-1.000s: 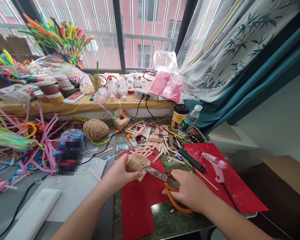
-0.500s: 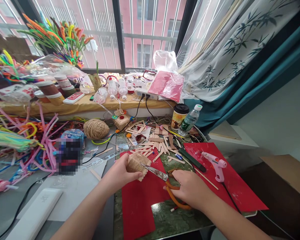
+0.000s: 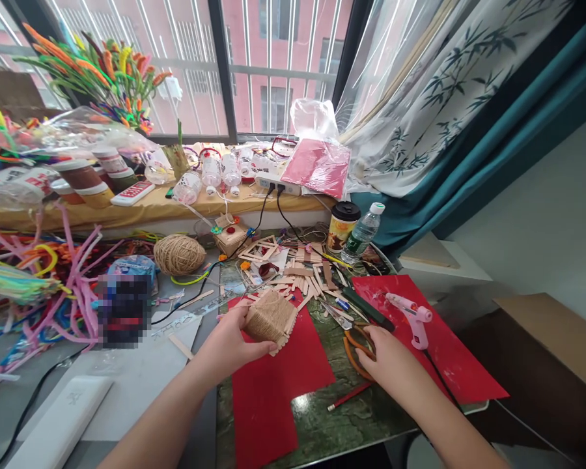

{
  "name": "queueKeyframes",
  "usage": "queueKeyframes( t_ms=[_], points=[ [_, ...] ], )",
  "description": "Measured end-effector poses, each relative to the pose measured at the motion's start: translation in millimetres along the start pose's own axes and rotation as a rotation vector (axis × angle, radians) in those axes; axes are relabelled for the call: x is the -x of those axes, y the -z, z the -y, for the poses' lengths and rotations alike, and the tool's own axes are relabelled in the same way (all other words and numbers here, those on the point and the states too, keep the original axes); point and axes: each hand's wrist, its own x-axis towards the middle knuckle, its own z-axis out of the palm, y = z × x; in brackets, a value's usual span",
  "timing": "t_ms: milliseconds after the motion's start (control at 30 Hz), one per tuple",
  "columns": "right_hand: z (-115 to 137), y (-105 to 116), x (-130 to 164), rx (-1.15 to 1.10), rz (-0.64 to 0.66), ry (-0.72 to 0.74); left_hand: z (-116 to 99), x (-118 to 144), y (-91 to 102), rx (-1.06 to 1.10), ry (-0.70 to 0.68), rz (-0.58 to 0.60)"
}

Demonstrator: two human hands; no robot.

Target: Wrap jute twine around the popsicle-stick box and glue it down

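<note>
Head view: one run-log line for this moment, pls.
left hand: holds twine-wrapped stick piece above red paper | right hand: on orange-handled scissors, flat on table | glue gun: untouched

Sticks [image 3: 303, 281] crowd ahead — red paper [image 3: 273, 384] (near) bare.

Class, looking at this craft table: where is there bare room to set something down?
Bare: red paper below the left hand; green tabletop beside it. Crowded: wooden sticks, scissors under the right hand, glue gun.
</note>
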Motion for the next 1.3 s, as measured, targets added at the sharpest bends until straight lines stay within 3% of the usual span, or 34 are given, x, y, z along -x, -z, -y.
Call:
queueKeyframes(
  t_ms=[100, 200, 333, 400, 533, 767, 1000, 1167, 1233, 1300],
  points=[
    [19.8, 11.4, 6.4, -0.026, -0.110, 0.082, -6.3, 3.0, -2.4, 0.011, -0.081, 0.038],
    [57.2, 17.9, 15.4, -0.285, -0.160, 0.227, -10.1, 7.3, -9.1, -0.001, -0.155, -0.007],
    [108.2, 5.6, 19.7, -0.581, -0.109, 0.407, -7.1, 14.0, -19.4, -0.049, -0.237, -0.020],
    [123.8, -4.7, 16.4, -0.695, -0.157, 0.461, -2.9, 16.3, -21.2, -0.073, -0.285, -0.049],
    [134.2, -17.9, 8.9, -0.878, -0.273, 0.467, 3.1, 16.8, -18.6, -0.150, -0.411, -0.097],
    [132.0, -33.4, 1.2, -1.070, -0.198, 0.473, 4.6, 10.2, -13.8, -0.272, -0.488, -0.074],
    [129.8, -47.4, -9.3, -1.211, -0.220, 0.371, 5.0, 3.5, -12.0, -0.303, -0.460, -0.051],
    [117.8, -54.4, -14.7, -1.251, -0.379, -0.048, -0.8, 3.5, -15.5, -0.179, -0.324, -0.014],
    [115.4, -60.9, -18.0, -1.239, -0.351, -0.158, -1.0, 3.5, -17.4, -0.114, -0.263, -0.011],
    [117.1, -66.7, -20.3, -1.312, -0.271, -0.148, 0.4, 2.9, -19.7, -0.044, -0.202, -0.011]
  ],
)
